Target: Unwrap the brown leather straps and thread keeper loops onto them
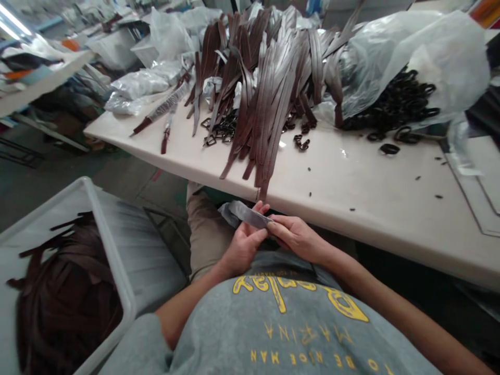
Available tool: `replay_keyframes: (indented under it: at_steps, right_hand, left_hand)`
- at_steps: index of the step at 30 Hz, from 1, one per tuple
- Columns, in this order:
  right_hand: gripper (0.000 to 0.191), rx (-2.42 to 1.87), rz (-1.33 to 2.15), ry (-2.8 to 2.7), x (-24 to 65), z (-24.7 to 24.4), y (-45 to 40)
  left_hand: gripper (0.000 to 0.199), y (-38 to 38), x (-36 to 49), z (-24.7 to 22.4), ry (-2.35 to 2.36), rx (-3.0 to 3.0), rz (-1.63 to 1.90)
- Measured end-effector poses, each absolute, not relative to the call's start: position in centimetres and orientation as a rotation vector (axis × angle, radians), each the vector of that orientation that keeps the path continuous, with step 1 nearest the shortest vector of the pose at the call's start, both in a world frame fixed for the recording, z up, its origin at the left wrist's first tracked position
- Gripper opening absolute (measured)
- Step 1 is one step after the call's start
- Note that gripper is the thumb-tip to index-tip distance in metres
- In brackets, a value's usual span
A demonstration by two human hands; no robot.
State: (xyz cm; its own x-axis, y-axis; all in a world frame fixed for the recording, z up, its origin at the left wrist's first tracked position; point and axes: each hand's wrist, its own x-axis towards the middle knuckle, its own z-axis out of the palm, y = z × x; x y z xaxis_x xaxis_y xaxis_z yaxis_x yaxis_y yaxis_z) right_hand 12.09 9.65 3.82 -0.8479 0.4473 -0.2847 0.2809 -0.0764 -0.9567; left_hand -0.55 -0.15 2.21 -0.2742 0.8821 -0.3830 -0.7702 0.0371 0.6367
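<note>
Currently I see left hand [241, 247] and right hand [299, 235] pinching grey strip [250, 214] at its lower-right end, long axis running up-left.

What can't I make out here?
All in the head view:
- The near end of the held strip: hidden by the right hand's fingers.
- The floor of the white bin: covered by dark strips; its near side: cut off by the edge.
- The small dark bits: too tiny to identify.

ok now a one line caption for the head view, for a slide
Left hand and right hand holding a shiny strip before a heap of brown straps on a white table.
</note>
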Motion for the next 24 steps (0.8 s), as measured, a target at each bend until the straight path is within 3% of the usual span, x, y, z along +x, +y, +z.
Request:
replay_keyframes:
  at_steps: [3, 9, 15, 21, 24]
  right_hand:
    - [0.049, -0.881, 2.108, -2.216, 15.6, 4.0, 10.1]
    - [0.047, -1.064, 1.996, -2.459, 20.9, 3.2, 9.8]
    - [0.029, -0.874, 1.613, -2.659, 16.6, 3.9, 8.6]
    - [0.047, -0.768, 1.626, -2.435, 13.6, 3.7, 8.4]
    - [0.049, -0.725, 1.662, -2.477, 14.8, 3.4, 8.7]
  left_hand:
    - [0.028, -0.3, -3.2, 2.3, 0.926, -0.073, 1.761]
    - [0.008, 0.0, -5.6, 1.8, 1.144, -0.291, 1.948]
    - [0.027, 0.4, -2.0, 2.0, 1.134, 0.087, 1.856]
    - [0.031, -0.3, -0.6, 1.3, 1.209, 0.526, 1.474]
    - [0.037, 0.3, -1.9, 1.9, 1.147, 0.477, 1.647]
